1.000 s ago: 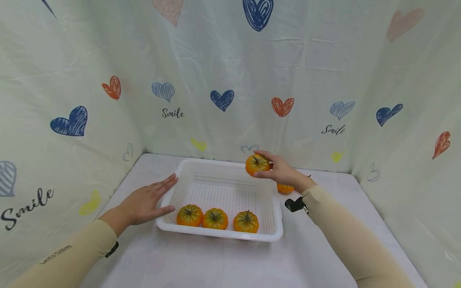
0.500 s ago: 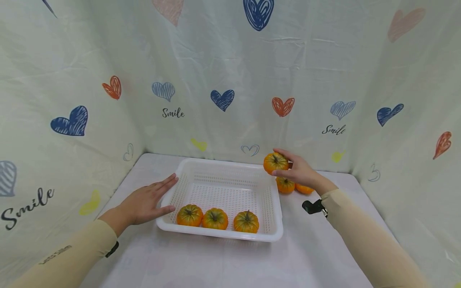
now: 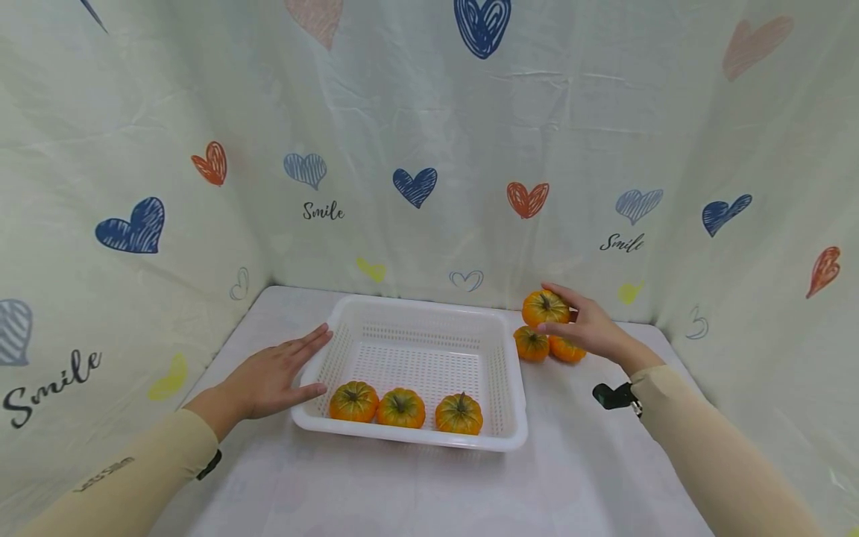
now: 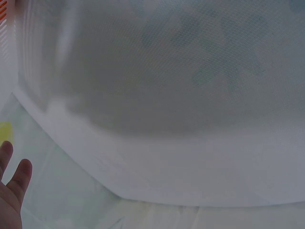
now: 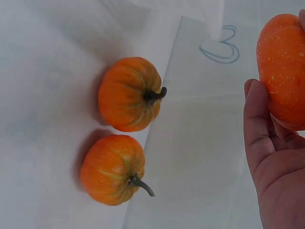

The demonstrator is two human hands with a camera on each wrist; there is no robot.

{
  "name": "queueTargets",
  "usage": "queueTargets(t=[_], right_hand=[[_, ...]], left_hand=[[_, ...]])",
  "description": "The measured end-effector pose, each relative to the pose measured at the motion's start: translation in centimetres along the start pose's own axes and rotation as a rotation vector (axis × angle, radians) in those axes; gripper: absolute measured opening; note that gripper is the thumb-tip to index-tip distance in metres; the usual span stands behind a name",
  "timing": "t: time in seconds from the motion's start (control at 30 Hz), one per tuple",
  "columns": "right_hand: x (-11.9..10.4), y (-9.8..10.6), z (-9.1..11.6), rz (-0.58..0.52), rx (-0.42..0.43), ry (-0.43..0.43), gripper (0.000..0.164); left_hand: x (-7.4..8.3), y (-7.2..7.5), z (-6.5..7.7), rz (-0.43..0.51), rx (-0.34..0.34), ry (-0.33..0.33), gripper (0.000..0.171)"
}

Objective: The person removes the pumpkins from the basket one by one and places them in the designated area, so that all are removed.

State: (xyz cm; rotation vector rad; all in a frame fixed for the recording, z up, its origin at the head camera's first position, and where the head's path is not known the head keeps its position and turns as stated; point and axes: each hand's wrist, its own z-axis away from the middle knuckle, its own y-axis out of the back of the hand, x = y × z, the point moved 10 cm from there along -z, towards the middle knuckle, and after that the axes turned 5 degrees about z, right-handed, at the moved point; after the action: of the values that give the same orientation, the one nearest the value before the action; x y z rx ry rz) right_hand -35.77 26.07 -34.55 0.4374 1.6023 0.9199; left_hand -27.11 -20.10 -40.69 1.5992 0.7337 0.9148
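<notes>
A small orange pumpkin [image 3: 545, 307] is held between the thumb and fingers of my right hand [image 3: 590, 328], above and behind two more pumpkins on the table, one to the left [image 3: 531, 345] and one to the right [image 3: 566, 349]. The right wrist view shows the held pumpkin [image 5: 284, 71] apart from those two. My left hand [image 3: 275, 379] has straight fingers at the left rim of a white perforated plastic basket [image 3: 409, 438]. Inside the basket, along its near wall, sit three pumpkins: left [image 3: 353, 401], middle [image 3: 400, 408] and right [image 3: 458, 414].
A white cloth covers the table [image 3: 376, 492]. Behind and at both sides hangs a pale curtain [image 3: 429, 112] printed with hearts and "Smile". The basket's right wall stands close beside the left loose pumpkin.
My right hand has moved right with its pumpkin, from over the basket's back right corner to above the two loose pumpkins, which now show more fully. My left hand stays in place.
</notes>
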Motion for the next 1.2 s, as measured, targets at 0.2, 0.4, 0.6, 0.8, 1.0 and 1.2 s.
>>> queueTargets(t=[0.2, 0.4, 0.6, 0.8, 1.0, 1.2], right_hand=[[1.4, 1.0, 0.7, 0.023, 0.021, -0.026, 0.087], [3.1, 1.8, 1.5, 0.023, 0.033, -0.057, 0.09], [5.1, 2.5, 2.5, 0.02, 0.044, -0.103, 0.092], [7.0, 3.1, 3.2, 0.043, 0.065, -0.154, 0.095], [9.0, 3.4, 3.7, 0.021, 0.077, -0.208, 0.093], [10.4, 3.5, 4.2, 0.012, 0.087, -0.243, 0.096]], left_hand=[[0.0, -0.1, 0.0, 0.003, 0.0, -0.001, 0.085], [-0.1, -0.1, 0.0, 0.001, -0.001, -0.003, 0.085], [-0.1, -0.1, 0.0, -0.01, -0.002, -0.011, 0.086], [-0.1, 0.0, -0.1, -0.003, -0.007, -0.01, 0.087], [-0.1, 0.1, -0.1, -0.002, -0.007, -0.007, 0.086], [0.0, 0.0, -0.1, -0.003, -0.005, -0.006, 0.086]])
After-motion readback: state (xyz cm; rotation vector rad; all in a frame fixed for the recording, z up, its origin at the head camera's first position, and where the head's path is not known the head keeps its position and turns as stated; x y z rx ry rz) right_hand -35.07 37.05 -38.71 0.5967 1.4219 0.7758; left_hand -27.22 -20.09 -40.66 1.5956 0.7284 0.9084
